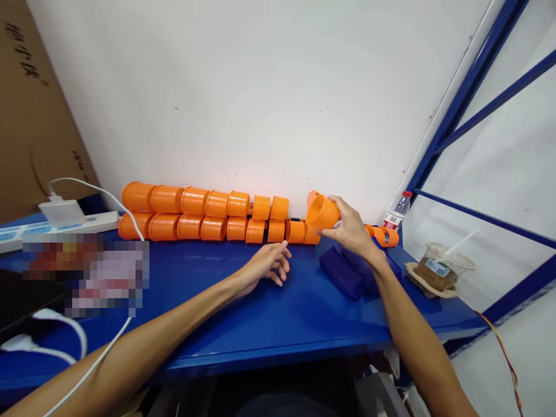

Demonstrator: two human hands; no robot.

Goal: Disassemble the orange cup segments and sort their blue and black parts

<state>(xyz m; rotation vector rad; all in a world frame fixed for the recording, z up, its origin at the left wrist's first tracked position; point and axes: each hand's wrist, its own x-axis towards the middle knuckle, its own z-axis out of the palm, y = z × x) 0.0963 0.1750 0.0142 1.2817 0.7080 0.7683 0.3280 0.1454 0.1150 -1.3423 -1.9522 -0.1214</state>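
Note:
My right hand (353, 229) grips an orange plastic cup (322, 212), tilted with its open mouth toward the left. The cup is raised at the right end of a long double layer of orange cups (212, 227) that lie on their sides against the wall. Part of another orange piece shows behind the held cup. My left hand (266, 263) hovers over or rests on the blue tabletop (243, 324), just in front of the lower layer. Its fingers are loosely curled and apart, with nothing in them. Dark blue folded pieces (345, 272) lie below my right hand.
More orange cups (384, 236) lie beyond my right wrist, near a water bottle (397, 211). A drink cup (441, 267) with a straw sits in a carton holder at right. On the left are a power strip (102, 222), a charger (63, 210), white cables and a cardboard box (39, 116).

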